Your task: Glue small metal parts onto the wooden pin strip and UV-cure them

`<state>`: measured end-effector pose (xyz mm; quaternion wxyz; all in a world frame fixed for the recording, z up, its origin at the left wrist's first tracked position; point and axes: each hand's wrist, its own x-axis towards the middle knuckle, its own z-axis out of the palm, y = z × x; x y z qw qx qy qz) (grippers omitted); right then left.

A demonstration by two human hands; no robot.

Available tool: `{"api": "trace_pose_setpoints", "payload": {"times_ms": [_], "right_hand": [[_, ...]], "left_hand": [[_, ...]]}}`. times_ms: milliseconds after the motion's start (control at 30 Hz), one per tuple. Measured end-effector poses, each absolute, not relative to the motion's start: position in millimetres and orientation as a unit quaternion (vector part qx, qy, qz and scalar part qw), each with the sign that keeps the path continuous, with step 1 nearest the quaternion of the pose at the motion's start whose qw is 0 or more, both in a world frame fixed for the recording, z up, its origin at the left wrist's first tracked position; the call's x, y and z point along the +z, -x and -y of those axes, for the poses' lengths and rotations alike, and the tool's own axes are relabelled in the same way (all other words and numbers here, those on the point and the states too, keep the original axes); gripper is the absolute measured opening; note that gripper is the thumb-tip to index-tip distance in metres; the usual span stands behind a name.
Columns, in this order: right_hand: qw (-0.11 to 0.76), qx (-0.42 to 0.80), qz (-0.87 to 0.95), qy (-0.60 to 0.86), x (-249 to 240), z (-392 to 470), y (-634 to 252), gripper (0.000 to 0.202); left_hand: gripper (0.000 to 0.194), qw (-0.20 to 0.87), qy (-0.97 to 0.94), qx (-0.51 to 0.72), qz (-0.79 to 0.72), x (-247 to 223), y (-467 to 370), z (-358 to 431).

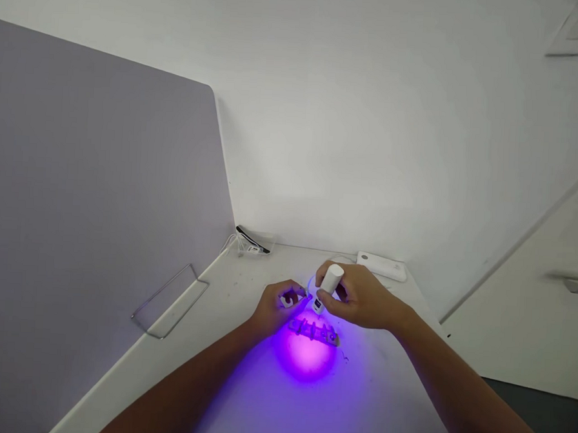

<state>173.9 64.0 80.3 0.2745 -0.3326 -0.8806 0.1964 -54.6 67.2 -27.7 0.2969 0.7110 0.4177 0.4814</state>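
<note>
My right hand (357,296) grips a small white cylindrical lamp (329,283), tilted down and casting a violet glow (305,356) on the white table (240,401). My left hand (277,307) pinches a small pale piece (289,300) right beside the lamp's tip. Just below both hands a narrow strip holding several small parts (314,331) lies on the table, lit by the violet light.
A grey divider panel (91,199) stands along the left, with a clear holder (171,301) fixed to it. At the back of the table lie a white power bank (382,265) and a clear box with cables (253,242). The table's right edge drops to dark floor (541,401).
</note>
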Motion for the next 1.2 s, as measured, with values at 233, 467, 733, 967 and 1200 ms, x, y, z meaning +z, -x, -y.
{"api": "trace_pose_setpoints", "payload": {"times_ms": [233,467,733,967,1200], "right_hand": [[0.329,0.117,0.858,0.378,74.3,-68.8,-169.2,0.021],[0.324,0.106,0.859,0.382,70.8,-76.0,-177.6,0.011],[0.291,0.176,0.880,0.332,76.0,-67.5,-170.7,0.014],[0.338,0.087,0.853,0.387,71.7,-69.7,-167.3,0.031],[0.319,0.065,0.854,0.405,73.8,-73.6,-173.6,0.026]], "left_hand": [[0.012,0.317,-0.707,0.466,-0.427,-22.9,52.6,-64.4],[0.016,0.340,-0.684,0.486,-0.425,-31.6,55.1,-69.3],[0.014,0.330,-0.688,0.481,-0.431,-30.4,55.2,-68.1],[0.020,0.344,-0.708,0.446,-0.425,-20.7,51.4,-63.2],[0.015,0.337,-0.708,0.452,-0.425,-25.5,53.2,-65.1]]}}
